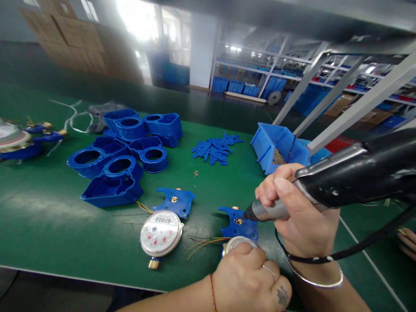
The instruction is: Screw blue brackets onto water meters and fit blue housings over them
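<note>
My right hand (300,212) is closed around an electric screwdriver (273,211) with a black body and a cord. Its tip points at a brass fitting on a blue plate (232,225); whether it touches a screw I cannot tell. My left hand (250,277) is curled over a round water meter (240,242) just below that plate, hiding most of it. Thin coloured wires (208,242) trail leftward from this meter. To the left lies a second water meter (161,232), dial up, against another blue plate (175,201) with a brass centre.
Several blue housings (118,164) are piled at left. Loose blue plates (214,149) and small screws (196,173) lie mid-table. A blue bin (264,149) of small metal parts stands beside metal posts (360,104). Another person's hand (407,242) shows at the right edge.
</note>
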Motion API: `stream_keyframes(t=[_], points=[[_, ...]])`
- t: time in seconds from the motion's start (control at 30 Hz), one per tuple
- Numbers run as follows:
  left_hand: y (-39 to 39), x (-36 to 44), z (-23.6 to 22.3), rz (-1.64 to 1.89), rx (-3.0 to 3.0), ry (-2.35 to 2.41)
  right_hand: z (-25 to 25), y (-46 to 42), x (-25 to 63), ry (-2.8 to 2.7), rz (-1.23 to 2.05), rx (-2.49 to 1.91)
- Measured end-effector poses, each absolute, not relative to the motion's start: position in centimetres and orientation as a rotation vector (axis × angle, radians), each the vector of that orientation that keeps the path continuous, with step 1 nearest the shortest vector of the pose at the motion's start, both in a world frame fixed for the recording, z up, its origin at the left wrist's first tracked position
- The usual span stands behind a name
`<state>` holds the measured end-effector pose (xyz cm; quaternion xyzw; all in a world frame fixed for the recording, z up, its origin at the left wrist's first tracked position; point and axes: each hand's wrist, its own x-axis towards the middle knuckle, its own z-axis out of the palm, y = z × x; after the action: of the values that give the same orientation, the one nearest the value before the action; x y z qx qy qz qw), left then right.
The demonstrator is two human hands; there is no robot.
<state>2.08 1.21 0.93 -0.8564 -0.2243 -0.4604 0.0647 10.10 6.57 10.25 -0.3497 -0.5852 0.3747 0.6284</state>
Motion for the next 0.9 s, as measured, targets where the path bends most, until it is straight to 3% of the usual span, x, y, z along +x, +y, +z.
stream_keyframes(t=[0.9], points=[[1.17, 2.22, 0.48, -1.367, -2.609, -0.724, 9.71, 5.73, 10.04, -1.499, 0.753, -0.887]])
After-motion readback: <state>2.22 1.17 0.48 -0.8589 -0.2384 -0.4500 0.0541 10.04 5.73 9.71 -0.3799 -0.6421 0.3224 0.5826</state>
